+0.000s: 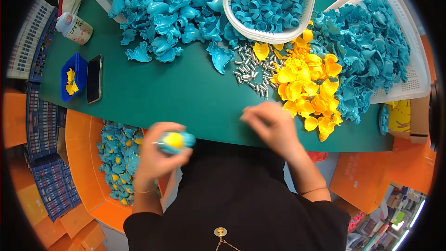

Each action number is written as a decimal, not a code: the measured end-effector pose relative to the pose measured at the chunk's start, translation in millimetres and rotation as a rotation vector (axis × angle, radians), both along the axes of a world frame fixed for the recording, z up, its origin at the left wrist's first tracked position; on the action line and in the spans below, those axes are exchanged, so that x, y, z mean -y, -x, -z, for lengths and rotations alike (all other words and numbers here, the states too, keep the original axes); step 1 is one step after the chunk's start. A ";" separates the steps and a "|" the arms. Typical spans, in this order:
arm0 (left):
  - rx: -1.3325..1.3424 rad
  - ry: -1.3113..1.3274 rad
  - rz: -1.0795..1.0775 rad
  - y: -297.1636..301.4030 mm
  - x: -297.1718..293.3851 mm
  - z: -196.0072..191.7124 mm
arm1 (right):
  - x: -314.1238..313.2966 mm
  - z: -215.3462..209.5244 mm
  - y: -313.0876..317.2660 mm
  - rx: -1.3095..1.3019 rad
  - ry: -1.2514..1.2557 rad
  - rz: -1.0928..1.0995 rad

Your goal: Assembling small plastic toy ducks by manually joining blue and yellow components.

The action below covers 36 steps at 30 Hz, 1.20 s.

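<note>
We held a blue-yellow piece [174, 140] clamped in our left fingers [166, 126], our right fingers [255, 122] together above the counter [186, 93].

green table [181, 93], yellow pieces [295, 75] (phone [94, 79] too)

teal piece [175, 142] (partly bright yellow)

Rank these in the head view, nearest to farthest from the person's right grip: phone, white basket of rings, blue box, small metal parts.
1. Small metal parts: just forward.
2. White basket of rings: farther forward.
3. Phone: far left.
4. Blue box: beyond the phone.
</note>
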<state>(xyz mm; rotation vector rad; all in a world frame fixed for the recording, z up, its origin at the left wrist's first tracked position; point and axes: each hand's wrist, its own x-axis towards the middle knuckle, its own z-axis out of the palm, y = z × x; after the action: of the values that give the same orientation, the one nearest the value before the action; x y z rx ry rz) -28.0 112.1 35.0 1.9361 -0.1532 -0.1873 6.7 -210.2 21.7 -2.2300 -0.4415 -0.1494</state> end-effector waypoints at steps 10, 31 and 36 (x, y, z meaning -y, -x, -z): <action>-0.113 -1.198 -0.411 53.5 -122.5 -6.0 | 12.1 -11.2 -28.2 0.093 0.443 0.265; 0.903 -0.608 0.570 -85.6 65.6 -3.1 | 27.0 -21.6 1.7 -0.219 -0.323 0.051; 0.809 -0.446 0.592 -33.5 70.0 20.6 | 9.0 -5.7 -12.3 -0.155 -0.273 -0.189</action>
<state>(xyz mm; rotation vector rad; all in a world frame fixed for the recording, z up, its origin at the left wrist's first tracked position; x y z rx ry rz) 5.5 42.2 14.3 2.2582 -1.3168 0.2075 19.0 -219.2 27.4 -1.9057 -0.5123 0.0603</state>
